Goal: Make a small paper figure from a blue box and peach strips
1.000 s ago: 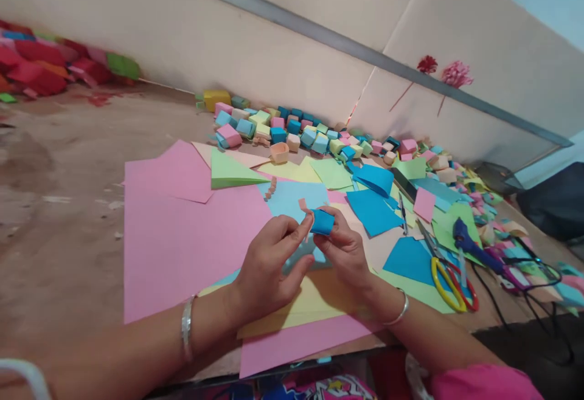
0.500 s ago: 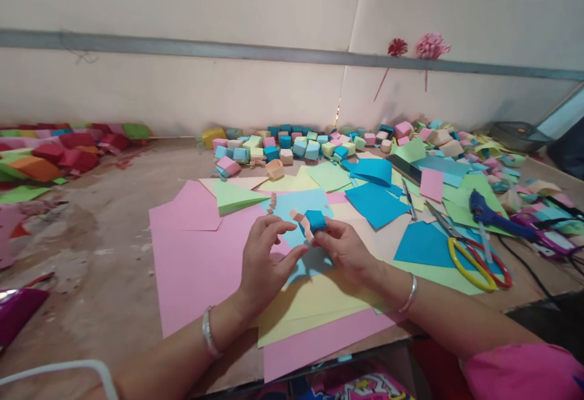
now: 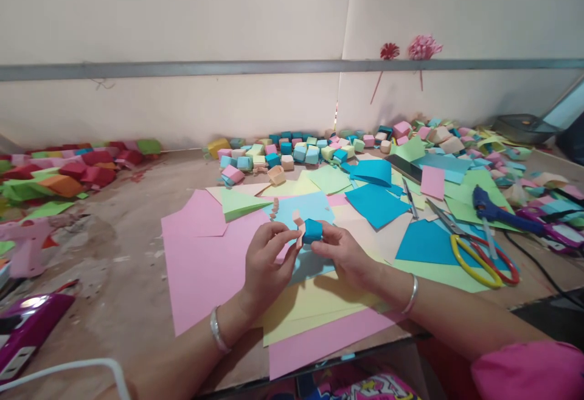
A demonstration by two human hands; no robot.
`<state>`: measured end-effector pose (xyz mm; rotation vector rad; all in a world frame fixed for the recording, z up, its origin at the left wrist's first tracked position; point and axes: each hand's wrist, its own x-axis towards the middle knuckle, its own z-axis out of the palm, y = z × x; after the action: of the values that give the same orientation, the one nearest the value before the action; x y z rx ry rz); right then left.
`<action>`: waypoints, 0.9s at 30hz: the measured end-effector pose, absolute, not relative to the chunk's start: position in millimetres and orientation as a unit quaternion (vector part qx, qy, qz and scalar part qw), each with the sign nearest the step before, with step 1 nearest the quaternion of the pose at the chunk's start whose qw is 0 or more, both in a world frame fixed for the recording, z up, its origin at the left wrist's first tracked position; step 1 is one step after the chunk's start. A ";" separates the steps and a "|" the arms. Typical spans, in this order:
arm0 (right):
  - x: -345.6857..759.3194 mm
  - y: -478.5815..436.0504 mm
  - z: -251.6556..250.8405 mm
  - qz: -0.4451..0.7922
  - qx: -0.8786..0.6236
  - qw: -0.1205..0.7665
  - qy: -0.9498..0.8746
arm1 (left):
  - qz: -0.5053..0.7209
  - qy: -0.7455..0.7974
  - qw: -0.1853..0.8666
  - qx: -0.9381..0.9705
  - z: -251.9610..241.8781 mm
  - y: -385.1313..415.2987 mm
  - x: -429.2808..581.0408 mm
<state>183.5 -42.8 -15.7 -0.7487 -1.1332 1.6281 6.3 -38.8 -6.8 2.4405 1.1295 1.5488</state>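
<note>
Between my hands is a small blue folded-paper box (image 3: 312,230) with a peach paper strip (image 3: 299,228) at its left side. My right hand (image 3: 349,254) grips the box from the right between thumb and fingers. The fingertips of my left hand (image 3: 270,257) pinch the peach strip against the box's left side. Beneath them lie a light blue sheet (image 3: 296,204), a yellow sheet (image 3: 314,303) and a large pink sheet (image 3: 205,272). Small peach paper pieces (image 3: 274,208) rest on the light blue sheet.
Scissors (image 3: 483,260) and a blue glue gun (image 3: 502,211) lie at right, near a thin pen-like tool (image 3: 409,198). Many paper boxes (image 3: 298,152) line the wall. Red and green paper pieces (image 3: 86,169), a pink glue gun (image 3: 30,245) and a purple power strip (image 3: 34,330) are at left.
My left hand's fingers have closed from a spread pose onto the peach strip. The box has turned slightly in my right hand. The camera view has shifted a little.
</note>
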 end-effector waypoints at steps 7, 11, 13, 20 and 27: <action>180.8 -46.4 -14.9 0.704 -0.279 0.478 -0.445 | 0.504 0.330 0.002 0.798 -6.8 -37.2 4.3; 179.3 -46.4 -16.6 0.720 -0.292 0.484 -0.403 | 0.513 0.370 0.071 0.771 -8.7 -39.6 7.0; 179.0 -46.6 -18.3 0.725 -0.304 0.475 -0.395 | 0.511 0.396 0.150 0.748 -11.4 -39.6 7.7; 186.0 -31.1 -19.0 0.595 -0.454 0.505 -0.429 | 0.528 0.462 0.313 0.641 -15.1 -29.2 3.5; 214.1 -100.1 76.9 0.195 -0.400 0.595 -0.669 | 0.535 0.433 0.528 0.498 -5.5 -18.2 -2.4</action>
<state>214.1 -100.1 76.9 -0.9286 -1.5547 0.4539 -2.4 -18.2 -5.5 1.1888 1.0337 1.2793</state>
